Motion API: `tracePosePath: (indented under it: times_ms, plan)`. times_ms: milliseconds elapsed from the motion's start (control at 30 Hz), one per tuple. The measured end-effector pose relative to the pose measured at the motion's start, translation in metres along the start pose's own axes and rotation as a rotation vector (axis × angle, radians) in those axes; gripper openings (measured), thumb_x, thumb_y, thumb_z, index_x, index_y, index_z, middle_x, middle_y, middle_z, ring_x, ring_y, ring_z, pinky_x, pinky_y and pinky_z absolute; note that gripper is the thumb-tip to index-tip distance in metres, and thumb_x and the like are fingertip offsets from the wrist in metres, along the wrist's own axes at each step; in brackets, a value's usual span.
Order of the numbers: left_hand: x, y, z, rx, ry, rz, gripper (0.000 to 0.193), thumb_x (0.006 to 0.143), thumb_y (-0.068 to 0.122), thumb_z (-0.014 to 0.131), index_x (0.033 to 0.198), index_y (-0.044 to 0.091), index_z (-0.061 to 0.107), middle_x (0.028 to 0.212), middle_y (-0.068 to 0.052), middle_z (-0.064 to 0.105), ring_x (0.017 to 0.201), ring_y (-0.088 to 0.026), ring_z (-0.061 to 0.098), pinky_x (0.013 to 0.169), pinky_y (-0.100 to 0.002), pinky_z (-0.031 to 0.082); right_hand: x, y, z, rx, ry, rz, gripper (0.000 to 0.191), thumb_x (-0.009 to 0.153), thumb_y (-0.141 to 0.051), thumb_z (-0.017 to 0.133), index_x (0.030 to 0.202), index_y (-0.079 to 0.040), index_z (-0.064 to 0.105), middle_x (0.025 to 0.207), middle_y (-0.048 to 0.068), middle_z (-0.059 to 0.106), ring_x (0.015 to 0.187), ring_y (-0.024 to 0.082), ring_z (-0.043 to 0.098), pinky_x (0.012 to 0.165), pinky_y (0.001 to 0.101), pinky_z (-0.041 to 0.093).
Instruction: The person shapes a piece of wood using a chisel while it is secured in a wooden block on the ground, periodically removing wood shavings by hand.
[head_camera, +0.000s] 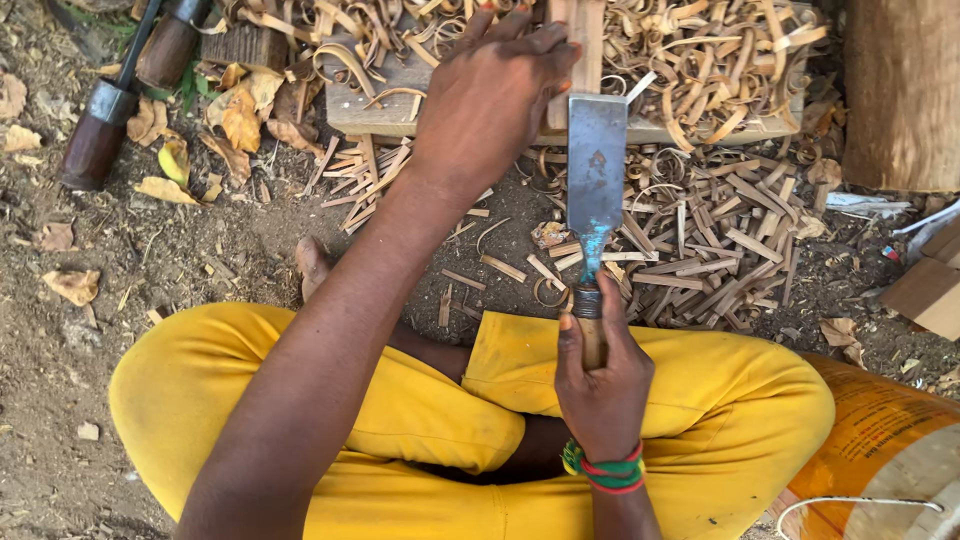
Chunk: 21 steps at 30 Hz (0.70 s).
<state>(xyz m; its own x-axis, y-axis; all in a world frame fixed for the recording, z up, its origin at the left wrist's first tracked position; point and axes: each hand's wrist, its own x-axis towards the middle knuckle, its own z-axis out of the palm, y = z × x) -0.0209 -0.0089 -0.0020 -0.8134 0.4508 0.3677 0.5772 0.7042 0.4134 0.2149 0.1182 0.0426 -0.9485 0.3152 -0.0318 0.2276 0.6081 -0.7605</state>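
Far left of the left hand (490, 95): dark wooden-handled tools (110, 110) lying on the dirt. Left hand clamped over an upright pale wooden strip (583, 40), steadying it on the shavings-strewn board (400, 105). Right hand (600, 375) closed round the wooden handle of a broad flat steel chisel (596, 175), blade laid against the strip for paring.

- two hands: left hand (495, 95), right hand (600, 380)
- one wide chisel (595, 180)
- two dark-handled tools (105, 115), upper left of the frame
- one orange drum (880, 440), lower right
- wood shavings (700, 60): too many to count
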Motion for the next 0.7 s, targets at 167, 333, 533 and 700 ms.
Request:
tracePosePath:
  times_ms: [167,333,533,700]
  plan:
    - [-0.001,0.002,0.000,0.065,0.032,0.000,0.034,0.089,0.004,0.070,0.119,0.017,0.078,0.129,-0.003,0.073,0.127,-0.022,0.062,0.117,-0.047,0.038,0.000,-0.013,-0.009,-0.070,-0.029,0.052,0.048,0.098,-0.008,0.069,0.143,0.001,0.056,0.074,0.004,0.062,0.059,0.005,0.048,0.052,0.0253,0.043]
    - [-0.004,0.005,0.003,0.013,0.033,-0.048,0.028,0.096,0.009,0.071,0.122,0.017,0.076,0.130,-0.002,0.071,0.127,-0.020,0.063,0.120,-0.045,0.039,0.002,-0.022,-0.011,-0.111,-0.035,0.103,0.050,0.097,-0.010,0.071,0.144,0.000,0.058,0.065,0.003,0.051,0.056,0.006,0.040,0.048,0.0263,0.037]
    - [-0.002,0.012,0.006,0.083,0.061,-0.073,0.041,0.085,0.003,0.076,0.121,0.023,0.077,0.128,0.002,0.071,0.121,-0.020,0.064,0.115,-0.047,0.040,0.005,-0.028,-0.013,-0.101,-0.017,0.079,0.049,0.098,-0.010,0.070,0.144,0.000,0.058,0.072,0.001,0.059,0.059,0.004,0.044,0.051,0.0242,0.041]
    - [-0.002,0.015,0.001,0.070,0.034,-0.089,0.042,0.078,0.007,0.080,0.117,0.021,0.078,0.124,0.000,0.071,0.119,-0.020,0.065,0.111,-0.047,0.043,0.006,-0.032,-0.014,-0.106,-0.015,0.087,0.049,0.098,-0.009,0.071,0.144,0.000,0.058,0.075,0.003,0.063,0.059,0.005,0.044,0.052,0.0243,0.041]
